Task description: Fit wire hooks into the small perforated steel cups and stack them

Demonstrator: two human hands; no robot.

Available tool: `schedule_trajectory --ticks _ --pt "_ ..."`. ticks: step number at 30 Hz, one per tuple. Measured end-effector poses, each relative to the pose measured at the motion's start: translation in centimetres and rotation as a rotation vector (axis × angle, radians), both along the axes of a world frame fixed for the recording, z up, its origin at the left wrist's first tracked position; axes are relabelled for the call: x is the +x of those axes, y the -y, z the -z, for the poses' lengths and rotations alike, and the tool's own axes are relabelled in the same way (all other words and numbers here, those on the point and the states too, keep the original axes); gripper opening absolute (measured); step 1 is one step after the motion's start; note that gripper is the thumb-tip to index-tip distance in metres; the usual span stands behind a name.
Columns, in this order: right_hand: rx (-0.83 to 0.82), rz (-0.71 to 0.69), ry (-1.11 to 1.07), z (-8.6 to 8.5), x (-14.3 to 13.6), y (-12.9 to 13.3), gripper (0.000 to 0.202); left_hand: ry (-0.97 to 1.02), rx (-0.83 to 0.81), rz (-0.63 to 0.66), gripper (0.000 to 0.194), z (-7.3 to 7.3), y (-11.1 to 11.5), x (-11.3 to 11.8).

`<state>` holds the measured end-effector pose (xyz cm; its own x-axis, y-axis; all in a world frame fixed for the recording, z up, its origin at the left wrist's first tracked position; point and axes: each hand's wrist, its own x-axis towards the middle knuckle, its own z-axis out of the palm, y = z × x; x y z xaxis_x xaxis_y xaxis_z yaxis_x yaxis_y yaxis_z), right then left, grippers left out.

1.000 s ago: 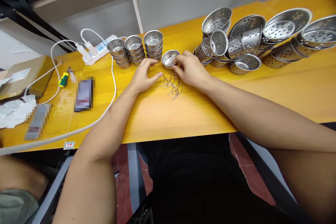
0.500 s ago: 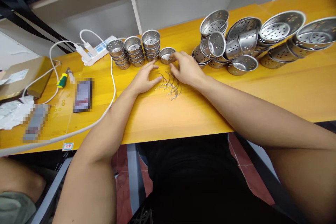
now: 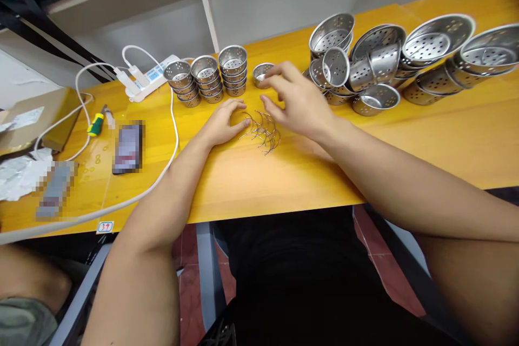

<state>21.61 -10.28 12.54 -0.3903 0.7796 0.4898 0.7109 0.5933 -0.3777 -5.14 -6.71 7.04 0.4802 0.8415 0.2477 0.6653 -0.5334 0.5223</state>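
Observation:
My right hand (image 3: pixel 298 98) hovers over the table, its thumb and fingers apart with nothing between them. Its fingertips overlap the near edge of a small perforated metal cup (image 3: pixel 259 77); whether they touch it I cannot tell. My left hand (image 3: pixel 224 123) rests on the table with spread fingers, holding nothing. Beside its thumb lies a loose pile of thin curved metal wires (image 3: pixel 265 132). Behind the left hand stand three stacks of small perforated cups, the nearest a cup stack (image 3: pixel 234 73).
Larger perforated metal baskets (image 3: pixel 377 65) are heaped at the right. At the left are a power strip (image 3: pixel 156 74) with white cables, a green-and-yellow screwdriver handle (image 3: pixel 96 124), a blurred phone (image 3: pixel 128 147) and a cardboard box (image 3: pixel 44 113). Another person's knee (image 3: pixel 32 275) shows at lower left.
The small single cup has shifted away from me and slightly right, apart from the stacks. My right hand has risen and moved a little right. My left hand has hardly moved.

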Motion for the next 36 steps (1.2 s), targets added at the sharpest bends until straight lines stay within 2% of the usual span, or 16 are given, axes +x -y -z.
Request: schedule_trajectory --ticks 4,5,7,9,15,19,26,36 --pt "-0.004 0.344 0.041 -5.1 2.5 1.9 0.023 -0.004 -0.006 0.009 0.049 -0.1 0.0 0.0" --pt "-0.064 0.439 0.072 -5.8 3.1 1.9 0.022 -0.007 -0.008 0.010 0.049 -0.1 -0.1 0.0" --pt "-0.190 0.526 0.123 -6.6 4.2 1.7 0.029 -0.012 -0.009 0.011 0.049 -0.1 -0.1 -0.1" --pt "-0.270 0.547 0.140 -6.7 4.7 1.5 0.038 -0.012 -0.008 0.007 0.048 -0.1 -0.1 -0.1" --pt "-0.302 0.575 0.140 -6.3 4.5 1.6 0.087 -0.007 -0.005 0.006 0.048 0.0 -0.1 -0.1" --pt "-0.311 0.558 0.242 -5.8 4.6 1.1 0.086 -0.010 -0.008 0.015 0.048 -0.1 0.0 -0.1" --pt "-0.284 0.534 0.298 -5.6 4.9 0.7 0.087 -0.015 -0.011 -0.003 0.051 -0.2 0.1 0.0" --pt "-0.260 0.528 0.292 -5.2 5.2 0.3 0.083 -0.031 -0.012 -0.020 0.058 -0.3 0.0 -0.1"
